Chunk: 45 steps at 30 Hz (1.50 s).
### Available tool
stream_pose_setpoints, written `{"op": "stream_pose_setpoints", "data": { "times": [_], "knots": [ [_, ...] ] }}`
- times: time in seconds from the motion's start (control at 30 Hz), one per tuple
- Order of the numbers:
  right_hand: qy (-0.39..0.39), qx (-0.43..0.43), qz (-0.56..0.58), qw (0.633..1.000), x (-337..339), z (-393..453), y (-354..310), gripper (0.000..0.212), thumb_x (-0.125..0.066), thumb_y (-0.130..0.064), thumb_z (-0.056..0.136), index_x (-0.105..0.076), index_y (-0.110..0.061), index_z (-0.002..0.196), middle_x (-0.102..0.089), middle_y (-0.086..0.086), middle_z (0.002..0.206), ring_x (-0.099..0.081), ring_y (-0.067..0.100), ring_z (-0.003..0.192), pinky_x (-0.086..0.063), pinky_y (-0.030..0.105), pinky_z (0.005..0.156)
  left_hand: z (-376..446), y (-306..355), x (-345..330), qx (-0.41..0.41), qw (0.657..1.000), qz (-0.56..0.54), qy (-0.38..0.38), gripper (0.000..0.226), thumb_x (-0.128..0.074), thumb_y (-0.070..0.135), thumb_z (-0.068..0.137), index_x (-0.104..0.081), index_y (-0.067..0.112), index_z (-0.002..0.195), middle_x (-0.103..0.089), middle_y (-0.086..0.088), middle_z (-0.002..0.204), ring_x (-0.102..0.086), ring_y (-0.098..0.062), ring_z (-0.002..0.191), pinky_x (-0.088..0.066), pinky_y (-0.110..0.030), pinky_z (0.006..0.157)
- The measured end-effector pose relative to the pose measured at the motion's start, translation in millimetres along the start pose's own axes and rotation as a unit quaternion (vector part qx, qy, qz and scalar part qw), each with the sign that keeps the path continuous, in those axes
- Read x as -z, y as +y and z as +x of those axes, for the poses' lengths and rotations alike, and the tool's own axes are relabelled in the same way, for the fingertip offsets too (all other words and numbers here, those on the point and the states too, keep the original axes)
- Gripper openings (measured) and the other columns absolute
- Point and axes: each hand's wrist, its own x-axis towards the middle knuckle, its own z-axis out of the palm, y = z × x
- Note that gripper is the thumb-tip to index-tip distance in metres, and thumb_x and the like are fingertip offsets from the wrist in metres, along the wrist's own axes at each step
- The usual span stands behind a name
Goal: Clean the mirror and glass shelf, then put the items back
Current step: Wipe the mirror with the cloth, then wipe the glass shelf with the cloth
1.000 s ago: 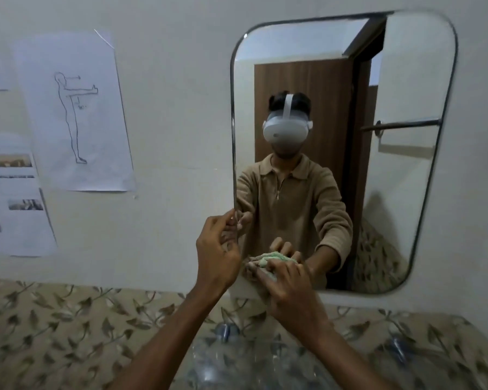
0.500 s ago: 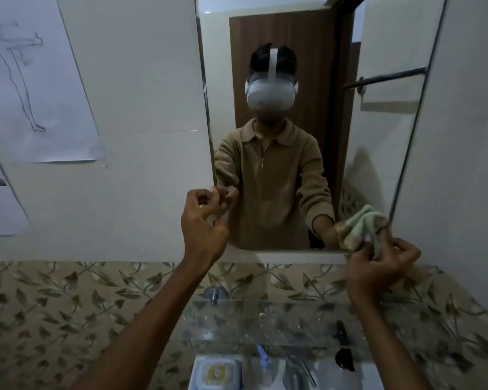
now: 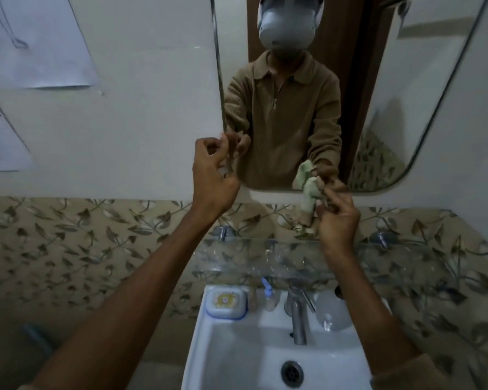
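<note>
The right hand (image 3: pixel 337 220) grips a green cloth (image 3: pixel 307 198) by the mirror (image 3: pixel 392 108). The left hand (image 3: pixel 213 175) is curled, holding nothing. The mirror's top is cut off.

Mirror (image 3: pixel 378 80) top cut off; right grip (image 3: pixel 337 220) hides part of cloth (image 3: pixel 307 198).

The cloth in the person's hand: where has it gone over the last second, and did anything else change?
The green cloth travelled with the right hand from the mirror's lower middle to its lower right edge, then dropped below the rim, hanging towards the glass shelf. The view also tipped down, bringing the sink into sight. The left hand stayed curled by the mirror's left edge, and the right never let go.
</note>
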Motion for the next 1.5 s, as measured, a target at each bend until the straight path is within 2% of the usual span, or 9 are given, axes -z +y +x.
{"op": "stream_pose_setpoints", "data": {
  "times": [0.2,0.3,0.4,0.5,0.7,0.83,1.0,1.13,1.5],
  "knots": [
    [-0.049,-0.255,0.151,0.954,46,-13,7,0.045,-0.046,0.014,0.094,-0.064,-0.005,0.131,-0.068,0.020,0.126,-0.066,0.037,0.114,-0.056,0.049,0.098,-32,-16,-3,0.097,0.993,-0.061,-0.040,0.049,-0.054,-0.015,0.073,-0.046,0.000,0.119,-0.052,-0.008,0.123,-0.057,-0.002,0.106,-0.055,-0.035,0.082],
    [-0.027,-0.275,0.128,0.952,61,-20,16,0.046,-0.047,0.015,0.093,-0.064,-0.003,0.132,-0.068,0.020,0.126,-0.065,0.039,0.118,-0.052,0.053,0.103,-57,-30,-8,0.120,0.990,-0.017,-0.068,0.044,-0.051,-0.014,0.079,-0.055,-0.005,0.122,-0.056,-0.010,0.121,-0.057,0.013,0.091,-0.052,-0.014,0.073],
    [-0.006,-0.140,-0.112,0.984,81,-26,25,0.042,-0.054,0.013,0.092,-0.069,-0.007,0.126,-0.070,0.013,0.119,-0.067,0.033,0.111,-0.054,0.043,0.102,-99,-37,-15,0.085,0.991,0.023,-0.096,0.052,-0.055,-0.014,0.075,-0.063,-0.002,0.125,-0.056,-0.004,0.111,-0.060,-0.011,0.102,-0.046,-0.007,0.079],
    [-0.049,0.000,-0.357,0.933,92,-32,32,0.042,-0.057,0.008,0.090,-0.072,-0.014,0.123,-0.060,0.014,0.112,-0.059,0.035,0.105,-0.050,0.036,0.088,-142,-44,-21,0.036,0.993,0.071,-0.087,0.039,-0.067,-0.011,0.075,-0.073,0.004,0.111,-0.061,-0.007,0.101,-0.061,-0.024,0.095,-0.051,-0.029,0.083],
    [-0.138,0.067,-0.537,0.829,59,-60,28,0.028,-0.065,-0.019,0.090,-0.074,-0.023,0.116,-0.059,0.016,0.119,-0.044,0.031,0.108,-0.048,0.047,0.093,-200,-66,-19,0.027,0.990,0.125,-0.058,0.036,-0.071,-0.022,0.066,-0.076,0.005,0.089,-0.059,-0.003,0.088,-0.057,-0.023,0.084,-0.044,-0.028,0.072],
    [-0.121,0.177,-0.563,0.798,31,-81,24,0.018,-0.083,-0.014,0.067,-0.078,-0.011,0.084,-0.067,0.019,0.087,-0.033,0.028,0.088,-0.054,0.045,0.069,-209,-73,-16,0.007,0.989,0.139,-0.044,0.044,-0.066,-0.027,0.064,-0.076,0.005,0.095,-0.060,-0.005,0.093,-0.054,-0.022,0.088,-0.041,-0.025,0.074],
    [-0.237,0.127,-0.493,0.828,-5,-113,27,0.034,-0.067,-0.018,0.086,-0.073,-0.026,0.118,-0.056,0.005,0.123,-0.041,0.026,0.107,-0.045,0.035,0.090,-218,-70,-18,-0.003,0.983,0.178,-0.044,0.044,-0.063,-0.023,0.068,-0.075,0.002,0.102,-0.065,-0.014,0.102,-0.058,-0.027,0.095,-0.041,-0.020,0.087],
    [-0.282,0.128,-0.447,0.839,-2,-119,25,0.034,-0.068,-0.017,0.085,-0.073,-0.035,0.114,-0.056,-0.001,0.122,-0.042,0.023,0.108,-0.044,0.036,0.088,-220,-71,-17,-0.004,0.983,0.179,-0.049,0.044,-0.057,-0.020,0.071,-0.074,0.001,0.106,-0.065,-0.017,0.106,-0.058,-0.028,0.099,-0.035,-0.014,0.094],
    [-0.123,-0.019,-0.505,0.854,30,-57,46,0.032,-0.064,-0.008,0.090,-0.076,-0.021,0.116,-0.051,0.013,0.127,-0.040,0.034,0.113,-0.043,0.042,0.096,-224,-72,-1,0.039,0.985,0.161,-0.042,0.044,-0.055,-0.014,0.076,-0.070,0.000,0.115,-0.064,-0.016,0.112,-0.057,-0.027,0.106,-0.044,-0.026,0.091]
  ]
}}
